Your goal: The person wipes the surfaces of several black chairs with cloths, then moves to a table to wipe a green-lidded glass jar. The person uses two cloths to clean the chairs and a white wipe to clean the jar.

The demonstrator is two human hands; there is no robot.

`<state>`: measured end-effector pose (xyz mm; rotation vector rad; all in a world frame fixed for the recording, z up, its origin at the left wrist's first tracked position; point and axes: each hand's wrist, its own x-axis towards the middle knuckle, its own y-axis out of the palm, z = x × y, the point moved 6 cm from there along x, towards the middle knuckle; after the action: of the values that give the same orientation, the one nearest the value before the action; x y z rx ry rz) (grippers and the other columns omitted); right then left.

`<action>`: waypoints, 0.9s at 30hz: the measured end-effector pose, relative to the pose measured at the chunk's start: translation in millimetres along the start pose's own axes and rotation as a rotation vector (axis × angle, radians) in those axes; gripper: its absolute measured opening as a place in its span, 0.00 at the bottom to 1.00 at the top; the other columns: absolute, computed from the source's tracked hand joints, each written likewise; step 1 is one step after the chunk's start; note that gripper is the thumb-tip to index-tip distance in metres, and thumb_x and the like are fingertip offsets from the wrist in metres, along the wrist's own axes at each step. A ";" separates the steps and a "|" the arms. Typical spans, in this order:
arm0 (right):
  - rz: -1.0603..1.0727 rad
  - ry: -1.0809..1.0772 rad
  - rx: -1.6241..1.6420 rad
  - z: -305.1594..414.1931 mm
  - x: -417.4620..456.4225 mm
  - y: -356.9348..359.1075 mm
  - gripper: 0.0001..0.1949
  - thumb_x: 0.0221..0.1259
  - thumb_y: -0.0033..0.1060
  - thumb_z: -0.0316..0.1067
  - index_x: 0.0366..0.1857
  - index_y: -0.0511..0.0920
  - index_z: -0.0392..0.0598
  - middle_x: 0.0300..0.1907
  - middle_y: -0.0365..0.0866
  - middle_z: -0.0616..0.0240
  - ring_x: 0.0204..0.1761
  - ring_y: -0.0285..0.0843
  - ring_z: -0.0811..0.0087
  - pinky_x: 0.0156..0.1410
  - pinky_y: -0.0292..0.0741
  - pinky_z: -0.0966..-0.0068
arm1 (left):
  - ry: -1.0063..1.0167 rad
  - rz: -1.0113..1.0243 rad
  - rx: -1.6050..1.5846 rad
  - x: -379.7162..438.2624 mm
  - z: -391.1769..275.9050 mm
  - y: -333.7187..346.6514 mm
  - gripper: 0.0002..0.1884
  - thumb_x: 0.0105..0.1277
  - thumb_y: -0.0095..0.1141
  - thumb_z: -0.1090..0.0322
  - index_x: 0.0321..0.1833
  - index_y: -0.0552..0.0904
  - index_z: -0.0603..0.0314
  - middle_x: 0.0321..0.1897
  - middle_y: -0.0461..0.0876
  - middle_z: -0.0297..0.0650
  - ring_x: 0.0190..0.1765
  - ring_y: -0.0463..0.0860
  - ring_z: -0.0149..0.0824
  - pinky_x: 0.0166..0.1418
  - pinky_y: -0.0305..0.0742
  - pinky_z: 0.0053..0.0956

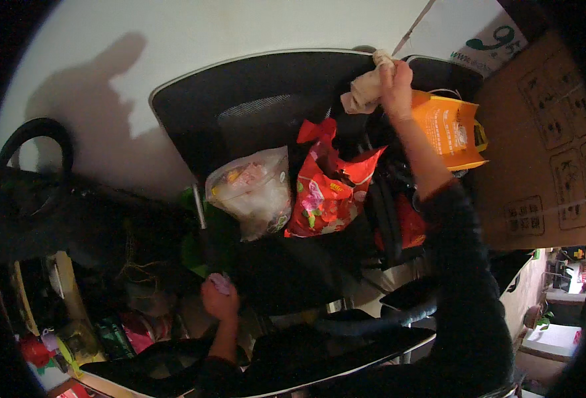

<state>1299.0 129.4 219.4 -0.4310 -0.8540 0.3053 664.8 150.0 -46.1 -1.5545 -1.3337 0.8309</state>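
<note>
My right hand grips a crumpled beige cloth against the upper edge of a black chair back with a pale rim. Lower left, my left hand is closed around a small pinkish cloth-like wad, near the front of the chair's armrest. On the dark seat between my hands sit a translucent plastic bag with mixed contents and an open red flowered bag. Beside my right forearm stands an orange paper bag bearing writing.
A large printed cardboard box rises at the right. Behind the chair is a white wall, with my shadow on it. A black ring-shaped object is at far left. Another pale-rimmed chair edge runs close in front of me.
</note>
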 end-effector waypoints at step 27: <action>1.107 -0.509 -0.413 -29.3 -302.4 -26.9 0.13 0.55 0.59 0.30 0.45 0.80 0.46 0.52 0.77 0.51 0.58 0.76 0.48 0.57 0.79 0.57 | 0.053 -0.049 0.033 -0.1 -11.2 -15.2 0.26 0.55 0.66 0.57 0.54 0.80 0.62 0.47 0.81 0.50 0.50 0.81 0.56 0.51 0.78 0.47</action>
<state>1136.0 -29.9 16.7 -1.2414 -1.1103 1.3116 669.2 147.9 -27.9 -1.5018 -1.3084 0.7728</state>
